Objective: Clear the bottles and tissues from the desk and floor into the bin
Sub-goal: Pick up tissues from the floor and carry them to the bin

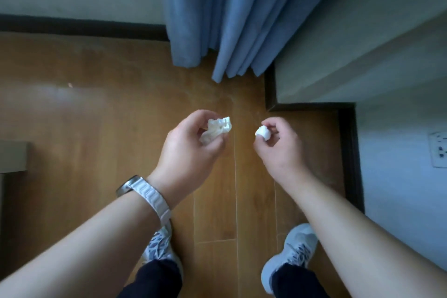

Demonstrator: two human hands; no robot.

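— Was there any writing, label or number to read?
— None. The wall socket (pixel 438 150) and the watch (pixel 131 185) showed no legible marks.

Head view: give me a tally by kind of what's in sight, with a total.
Crumpled tissues: 2, larger tissue in left hand, smaller tissue in right hand
Hands: 2
Sneakers: 2, left sneaker, right sneaker
Wristwatch: 1
Total: 7
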